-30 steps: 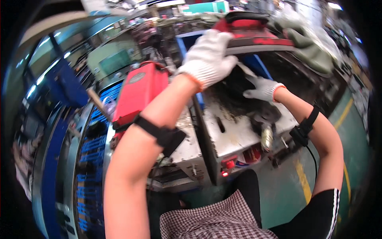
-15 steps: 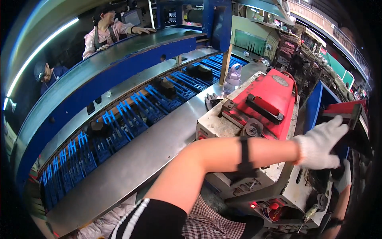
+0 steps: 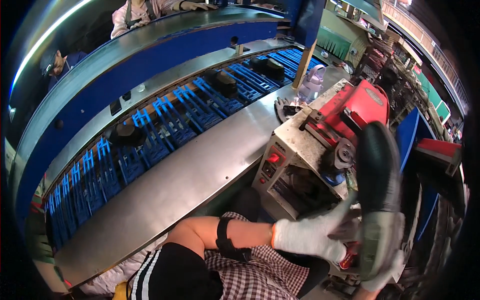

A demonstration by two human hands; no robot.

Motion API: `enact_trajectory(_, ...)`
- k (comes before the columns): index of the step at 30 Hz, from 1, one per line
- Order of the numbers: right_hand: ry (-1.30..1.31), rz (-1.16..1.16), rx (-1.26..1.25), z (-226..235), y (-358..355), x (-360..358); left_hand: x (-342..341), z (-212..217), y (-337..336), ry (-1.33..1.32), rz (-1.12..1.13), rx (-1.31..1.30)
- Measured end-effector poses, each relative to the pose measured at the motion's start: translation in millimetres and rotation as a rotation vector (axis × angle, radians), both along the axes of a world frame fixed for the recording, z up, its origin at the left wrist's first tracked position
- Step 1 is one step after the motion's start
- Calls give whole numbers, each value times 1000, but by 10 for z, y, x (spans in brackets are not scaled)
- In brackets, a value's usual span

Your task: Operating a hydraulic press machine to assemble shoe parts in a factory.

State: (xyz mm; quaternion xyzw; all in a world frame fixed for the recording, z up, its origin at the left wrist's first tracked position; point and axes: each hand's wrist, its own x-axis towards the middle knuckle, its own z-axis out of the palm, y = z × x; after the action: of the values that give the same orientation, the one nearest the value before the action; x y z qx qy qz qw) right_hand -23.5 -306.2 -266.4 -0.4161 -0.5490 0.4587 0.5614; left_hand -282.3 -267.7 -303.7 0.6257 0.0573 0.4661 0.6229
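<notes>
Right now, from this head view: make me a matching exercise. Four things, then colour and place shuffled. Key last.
Column 1
1. Boot
2. Bottle
3. Cover
4. Racks

Column 2
A. Red, on top of a pale machine
B. Black and green, at the gloved right hand
C. Blue, in a long row beside the metal counter
D. Pale purple, upright beside a wooden post

Pairs: 1-B, 2-D, 3-A, 4-C
</notes>
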Motion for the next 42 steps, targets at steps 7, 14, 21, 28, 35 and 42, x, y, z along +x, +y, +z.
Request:
enact_trajectory(7,-302,480,-222,-121,344,-1656,-1090,-365,-190,-742,288,-650)
enact_trajectory(14,-77,334,-212,-682,431,-1783,-3003,-892,1186,-330,1338,-687)
enact_trajectory(21,116,260,-405,-1079,497,-1500,-4521,-1297,2320,174,1869,-551)
enact_trajectory(28,184,298,-440,-1224,448,-1637,-4716,-1726,2362,875,1791,-764)
enact_trajectory(35,201,442,-640,-1877,330,-1435,-3936,-1550,1299,1122,1136,-609)
enact_trajectory(42,-51,389,-857,-3184,181,-1125,-3303,-1677,440,1859,1201,-81)
